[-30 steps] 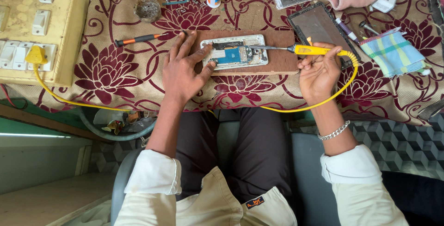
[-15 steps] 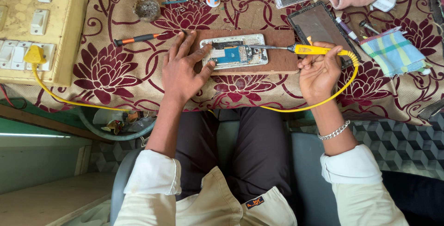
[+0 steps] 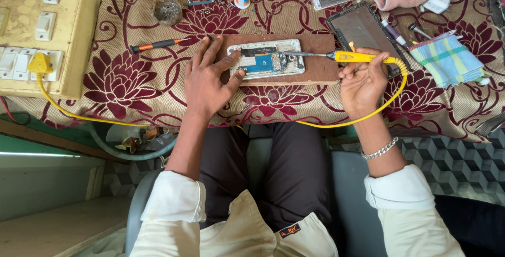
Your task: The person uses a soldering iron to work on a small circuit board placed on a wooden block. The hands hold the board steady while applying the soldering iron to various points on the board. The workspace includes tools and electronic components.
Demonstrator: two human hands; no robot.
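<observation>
The step looks like soldering. The left hand (image 3: 208,81) lies flat, fingers spread, steadying the opened phone (image 3: 266,60) on a wooden board (image 3: 315,70) near the table's front edge. The right hand (image 3: 363,81) is closed around the yellow soldering iron (image 3: 336,55), tip on the phone's circuitry. Next calls for a steady tip. Farther back lie an orange-handled screwdriver (image 3: 155,44), a dark phone screen (image 3: 363,28) and a checked cloth (image 3: 447,60), none obstructing.

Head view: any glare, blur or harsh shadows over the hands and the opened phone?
Head view: even, soft light; left hand, right hand, opened phone and yellow soldering iron are sharp; mild sheen on the dark screen panel; edges bow slightly.
</observation>
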